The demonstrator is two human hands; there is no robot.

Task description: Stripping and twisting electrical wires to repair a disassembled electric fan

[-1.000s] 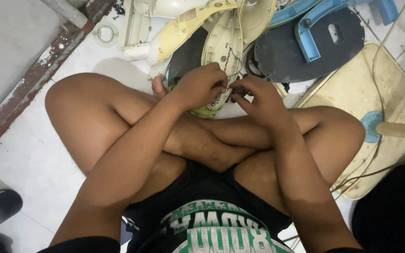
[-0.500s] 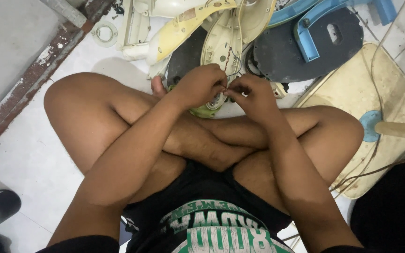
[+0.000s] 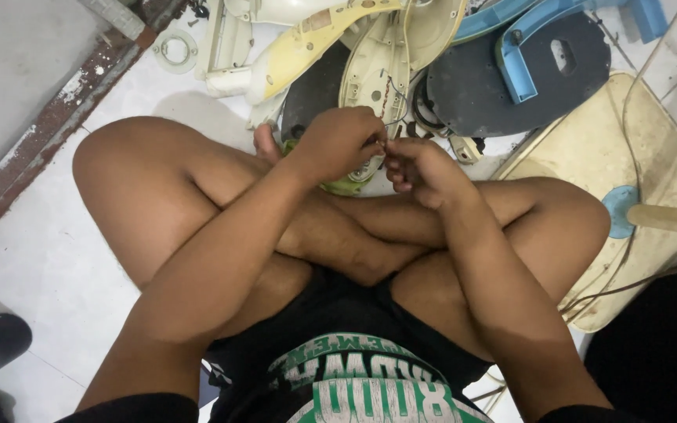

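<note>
Wires (image 3: pixel 389 106) pinched by both hands over white tiled floor (image 3: pixel 56 258).

I count my two hands (image 3: pixel 338 145) (image 3: pixel 421 168), one green part (image 3: pixel 342 186), three cream shells (image 3: pixel 378 70) (image 3: pixel 307 47) (image 3: pixel 225 39), two blue pieces (image 3: pixel 526 55) (image 3: pixel 487 23), one white ring (image 3: pixel 171 48).
</note>
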